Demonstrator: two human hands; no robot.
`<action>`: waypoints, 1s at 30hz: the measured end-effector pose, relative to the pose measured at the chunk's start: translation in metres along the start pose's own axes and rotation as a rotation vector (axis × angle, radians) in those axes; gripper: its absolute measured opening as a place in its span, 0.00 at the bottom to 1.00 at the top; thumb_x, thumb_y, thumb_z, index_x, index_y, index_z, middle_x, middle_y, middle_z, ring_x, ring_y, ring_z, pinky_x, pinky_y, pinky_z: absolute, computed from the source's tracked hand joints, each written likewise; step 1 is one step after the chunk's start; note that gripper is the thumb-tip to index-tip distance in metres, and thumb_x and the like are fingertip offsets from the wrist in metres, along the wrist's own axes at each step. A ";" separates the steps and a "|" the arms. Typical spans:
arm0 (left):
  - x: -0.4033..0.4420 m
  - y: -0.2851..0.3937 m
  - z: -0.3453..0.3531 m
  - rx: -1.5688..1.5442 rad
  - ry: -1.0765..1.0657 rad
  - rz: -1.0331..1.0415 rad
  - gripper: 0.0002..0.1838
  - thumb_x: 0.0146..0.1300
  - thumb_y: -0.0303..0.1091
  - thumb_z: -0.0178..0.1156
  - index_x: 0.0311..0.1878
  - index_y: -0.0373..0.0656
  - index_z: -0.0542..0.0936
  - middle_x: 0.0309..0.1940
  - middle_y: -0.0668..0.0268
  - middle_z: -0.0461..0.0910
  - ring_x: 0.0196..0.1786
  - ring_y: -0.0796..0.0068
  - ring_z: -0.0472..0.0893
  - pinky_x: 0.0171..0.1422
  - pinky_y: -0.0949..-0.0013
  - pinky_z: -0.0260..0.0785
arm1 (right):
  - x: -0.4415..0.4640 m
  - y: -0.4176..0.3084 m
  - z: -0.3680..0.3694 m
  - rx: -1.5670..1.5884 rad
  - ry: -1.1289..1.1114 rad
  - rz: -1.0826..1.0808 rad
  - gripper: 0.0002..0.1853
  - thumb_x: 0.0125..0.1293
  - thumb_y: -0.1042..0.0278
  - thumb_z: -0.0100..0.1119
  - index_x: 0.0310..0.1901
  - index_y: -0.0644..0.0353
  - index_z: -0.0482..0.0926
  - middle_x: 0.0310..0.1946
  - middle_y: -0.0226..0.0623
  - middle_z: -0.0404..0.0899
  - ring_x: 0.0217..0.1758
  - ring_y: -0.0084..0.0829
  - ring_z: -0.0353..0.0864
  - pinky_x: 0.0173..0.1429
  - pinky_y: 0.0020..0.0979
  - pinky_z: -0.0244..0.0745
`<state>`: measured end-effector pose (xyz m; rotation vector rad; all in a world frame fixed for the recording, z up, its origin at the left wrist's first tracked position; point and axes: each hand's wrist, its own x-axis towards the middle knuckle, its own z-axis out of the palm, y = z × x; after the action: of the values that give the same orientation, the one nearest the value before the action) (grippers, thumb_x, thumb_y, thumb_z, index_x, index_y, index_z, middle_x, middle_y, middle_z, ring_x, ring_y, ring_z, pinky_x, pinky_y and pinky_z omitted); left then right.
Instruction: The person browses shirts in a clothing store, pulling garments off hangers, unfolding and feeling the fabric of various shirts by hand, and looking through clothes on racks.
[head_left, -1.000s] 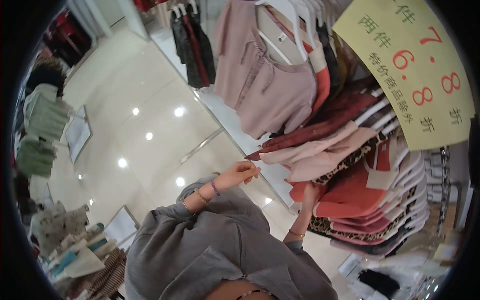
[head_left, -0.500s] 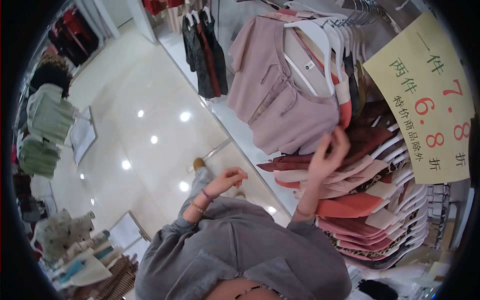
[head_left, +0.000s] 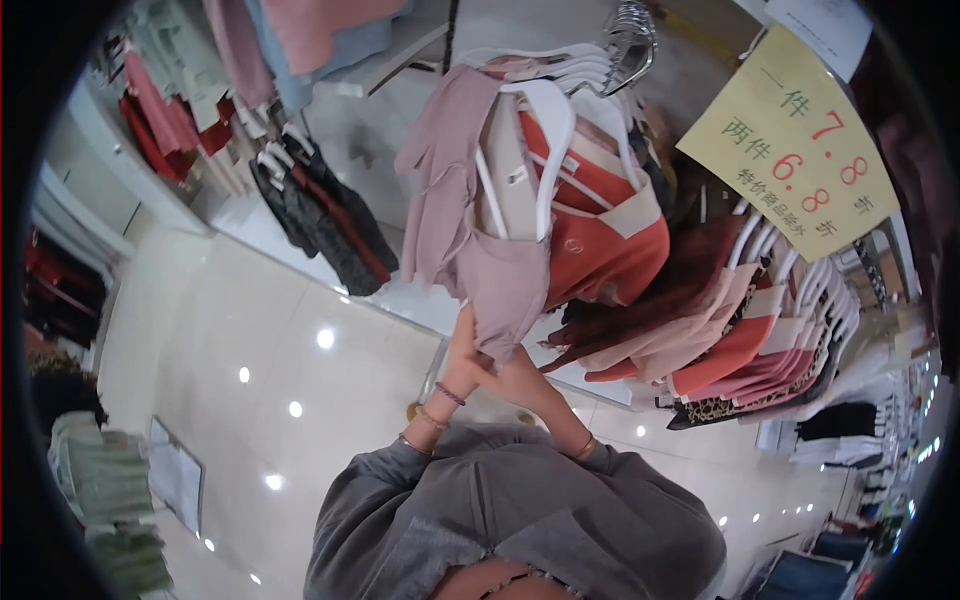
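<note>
Blouse (head_left: 505,285) in mauve hangs on a white hanger (head_left: 556,118), in front of a red-orange top (head_left: 605,255) with a cream collar. The left hand (head_left: 464,350) and right hand (head_left: 508,374) meet at its lower end, touching the cloth; overlap hides their fingers, so how far either closes cannot be told.

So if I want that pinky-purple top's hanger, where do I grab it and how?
I'd grip the white hanger by its curved upper part, coming from the front. The wide neckline of the pinky-purple top leaves that part bare, so your fingers should fit around it without pinching cloth.
</note>
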<state>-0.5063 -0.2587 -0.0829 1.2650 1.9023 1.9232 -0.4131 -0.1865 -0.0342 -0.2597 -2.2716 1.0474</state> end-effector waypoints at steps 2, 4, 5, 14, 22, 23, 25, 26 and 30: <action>-0.005 -0.019 -0.014 -0.153 -0.047 -0.259 0.28 0.45 0.23 0.61 0.54 0.30 0.70 0.45 0.49 0.76 0.46 0.58 0.77 0.52 0.67 0.68 | 0.015 -0.025 -0.022 0.122 -0.121 0.195 0.21 0.54 0.67 0.66 0.48 0.68 0.74 0.45 0.40 0.76 0.45 0.27 0.75 0.47 0.28 0.71; -0.001 -0.014 -0.028 -0.047 -0.074 -0.226 0.23 0.46 0.22 0.60 0.50 0.33 0.74 0.41 0.51 0.79 0.42 0.61 0.79 0.49 0.68 0.70 | 0.025 -0.012 -0.060 0.168 0.075 0.289 0.20 0.56 0.69 0.63 0.50 0.66 0.73 0.47 0.39 0.74 0.45 0.26 0.74 0.48 0.26 0.70; 0.000 -0.012 -0.036 0.010 -0.089 -0.205 0.21 0.47 0.21 0.60 0.48 0.34 0.76 0.39 0.52 0.80 0.41 0.62 0.80 0.48 0.69 0.70 | 0.030 0.003 -0.075 0.088 0.281 0.193 0.20 0.57 0.71 0.61 0.52 0.66 0.72 0.47 0.38 0.73 0.46 0.24 0.73 0.48 0.24 0.70; 0.014 0.033 -0.029 -0.308 -0.356 -0.343 0.34 0.49 0.27 0.66 0.62 0.44 0.65 0.54 0.61 0.72 0.52 0.69 0.74 0.56 0.68 0.67 | 0.070 0.039 -0.147 0.118 0.633 0.211 0.19 0.65 0.64 0.56 0.53 0.66 0.73 0.46 0.34 0.76 0.50 0.23 0.71 0.56 0.23 0.64; 0.115 0.101 -0.024 -0.086 -0.115 0.012 0.46 0.52 0.36 0.67 0.69 0.42 0.51 0.66 0.58 0.53 0.64 0.62 0.62 0.65 0.58 0.57 | 0.108 0.028 -0.184 -0.167 0.782 -0.093 0.09 0.60 0.73 0.56 0.40 0.66 0.78 0.40 0.43 0.78 0.45 0.38 0.75 0.53 0.30 0.67; 0.125 0.109 -0.019 -0.041 -0.094 0.038 0.45 0.52 0.36 0.67 0.69 0.42 0.51 0.66 0.58 0.53 0.64 0.62 0.61 0.65 0.58 0.57 | 0.112 0.037 -0.190 -0.215 0.754 0.032 0.09 0.61 0.73 0.55 0.41 0.65 0.78 0.39 0.42 0.78 0.44 0.36 0.76 0.51 0.29 0.68; 0.140 0.121 -0.001 0.004 -0.056 0.066 0.46 0.52 0.37 0.67 0.69 0.41 0.51 0.65 0.58 0.54 0.65 0.62 0.61 0.65 0.58 0.57 | 0.114 0.060 -0.190 -0.097 0.639 0.159 0.09 0.62 0.73 0.54 0.42 0.64 0.78 0.38 0.41 0.79 0.42 0.31 0.77 0.48 0.27 0.69; 0.147 0.127 0.010 0.025 -0.035 0.087 0.46 0.51 0.37 0.67 0.69 0.41 0.51 0.65 0.58 0.54 0.65 0.62 0.61 0.64 0.58 0.57 | 0.116 0.069 -0.185 0.067 0.554 0.159 0.08 0.62 0.72 0.54 0.42 0.64 0.78 0.37 0.41 0.79 0.40 0.28 0.77 0.46 0.26 0.70; 0.162 0.139 0.056 0.221 0.094 0.148 0.48 0.50 0.38 0.68 0.68 0.35 0.49 0.64 0.54 0.53 0.65 0.57 0.58 0.65 0.58 0.54 | 0.124 0.046 -0.188 0.186 0.040 0.169 0.12 0.63 0.77 0.52 0.48 0.65 0.74 0.35 0.32 0.78 0.40 0.19 0.74 0.47 0.22 0.69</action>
<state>-0.5122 -0.1386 0.1020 1.4369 2.1764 1.9145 -0.4004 0.0120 0.0805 -0.3962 -2.1282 1.3196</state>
